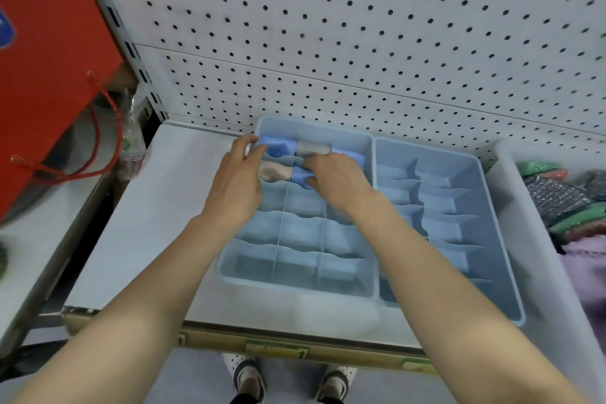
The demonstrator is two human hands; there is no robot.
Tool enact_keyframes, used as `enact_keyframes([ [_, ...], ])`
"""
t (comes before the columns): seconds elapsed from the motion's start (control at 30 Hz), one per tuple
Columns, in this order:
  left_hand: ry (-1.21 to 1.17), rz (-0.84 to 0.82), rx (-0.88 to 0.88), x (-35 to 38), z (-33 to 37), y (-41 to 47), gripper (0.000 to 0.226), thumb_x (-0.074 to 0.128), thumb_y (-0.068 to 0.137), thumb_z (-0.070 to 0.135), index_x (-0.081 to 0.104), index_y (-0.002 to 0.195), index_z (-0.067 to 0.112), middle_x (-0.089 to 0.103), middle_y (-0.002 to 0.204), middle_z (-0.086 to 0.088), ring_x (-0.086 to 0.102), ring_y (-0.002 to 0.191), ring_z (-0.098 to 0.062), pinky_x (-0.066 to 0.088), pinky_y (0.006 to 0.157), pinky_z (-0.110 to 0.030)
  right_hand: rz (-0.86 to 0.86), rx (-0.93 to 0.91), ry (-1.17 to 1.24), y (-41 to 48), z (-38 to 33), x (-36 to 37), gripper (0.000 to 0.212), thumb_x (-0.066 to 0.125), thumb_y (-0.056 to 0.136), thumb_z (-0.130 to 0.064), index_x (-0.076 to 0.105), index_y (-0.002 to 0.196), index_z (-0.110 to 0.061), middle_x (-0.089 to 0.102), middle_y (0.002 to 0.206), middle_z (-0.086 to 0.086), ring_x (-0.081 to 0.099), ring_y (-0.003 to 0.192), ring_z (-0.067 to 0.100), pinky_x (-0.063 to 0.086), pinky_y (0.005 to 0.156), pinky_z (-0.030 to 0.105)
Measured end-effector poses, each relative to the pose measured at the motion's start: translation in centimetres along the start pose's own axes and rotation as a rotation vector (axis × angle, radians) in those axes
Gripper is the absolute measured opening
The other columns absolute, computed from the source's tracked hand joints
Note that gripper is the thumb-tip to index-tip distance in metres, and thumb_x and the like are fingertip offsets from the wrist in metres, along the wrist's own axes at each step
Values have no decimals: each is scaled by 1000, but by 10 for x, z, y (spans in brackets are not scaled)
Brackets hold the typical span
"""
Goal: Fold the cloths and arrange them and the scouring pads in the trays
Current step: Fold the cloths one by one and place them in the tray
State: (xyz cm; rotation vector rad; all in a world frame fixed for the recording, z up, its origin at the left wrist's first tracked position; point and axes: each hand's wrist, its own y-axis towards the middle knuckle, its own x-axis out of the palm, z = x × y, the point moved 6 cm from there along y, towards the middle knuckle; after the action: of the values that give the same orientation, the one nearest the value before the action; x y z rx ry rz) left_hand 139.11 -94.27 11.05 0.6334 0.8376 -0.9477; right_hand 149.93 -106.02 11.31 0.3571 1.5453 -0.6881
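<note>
Hands at a divided blue tray (314, 124): right hand (334, 179) pinches a folded blue cloth (300, 176) under its curled fingers; left hand (236, 184) fingertips touch another cloth (277, 145), grip unclear. Even pressure should keep folds tucked

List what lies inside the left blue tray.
Back row: left blue cloth, grey cloth, right blue cloth. Second row: beige cloth and a middle blue cloth, gripped by the right hand, which covers the compartment beside it.

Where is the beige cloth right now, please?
In the head view, the beige cloth lies in the left tray, second row from the back, leftmost compartment, between the left hand and a blue cloth.
</note>
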Motion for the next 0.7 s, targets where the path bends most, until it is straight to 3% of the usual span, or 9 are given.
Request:
enact_keyframes([
  [0.1,67,-12,1,1,-2,-1,72,49,78,-16,43,142,18,29,152,-6,44,121,-31,43,88,-33,127,-28,205,-31,16,-17,21,53,93,-14,64,110,-13,66,107,9,58,102,30,48,74,38],
  [0.23,172,67,92,3,23,4,60,60,69,-16,60,127,2,53,129,-26,47,117,-45,37,102,-47,309,80,321,-103,74,-40,30,60,91,-18,66,120,-15,68,114,8,59,108,33,51,83,44],
  [0.33,31,49,157,25,81,3,52,61,75,-14,63,123,3,57,126,-21,54,112,-41,42,96,-47,450,241,348,-169,139,-53,28,62,91,-20,69,118,-20,72,112,2,66,103,26,52,85,39],
  [0.4,-62,-22,256,50,132,-4,52,60,77,-11,64,124,11,58,127,-11,57,111,-33,44,93,-38,498,377,327,-212,184,-60,28,61,91,-17,70,116,-25,74,107,-2,68,96,23,51,81,34],
  [0.5,-178,-132,475,86,211,-18,45,62,81,-6,67,120,17,62,124,-3,59,111,-22,37,91,-21,417,563,260,-262,255,-56,35,55,88,-7,71,113,-24,74,105,6,67,97,31,53,79,39],
  [0.57,-209,-175,570,103,262,-28,41,61,85,-2,67,121,17,61,125,-1,58,113,-20,34,93,-18,255,668,210,-283,301,-45,37,54,87,-6,70,114,-26,73,109,7,65,103,31,52,82,39],
  [0.7,-224,-218,756,134,338,-48,37,55,93,6,62,128,16,57,132,-2,51,120,-19,36,105,-27,56,490,222,-286,326,-19,25,69,79,-17,74,100,-31,68,83,-11,60,91,24,49,81,33],
])
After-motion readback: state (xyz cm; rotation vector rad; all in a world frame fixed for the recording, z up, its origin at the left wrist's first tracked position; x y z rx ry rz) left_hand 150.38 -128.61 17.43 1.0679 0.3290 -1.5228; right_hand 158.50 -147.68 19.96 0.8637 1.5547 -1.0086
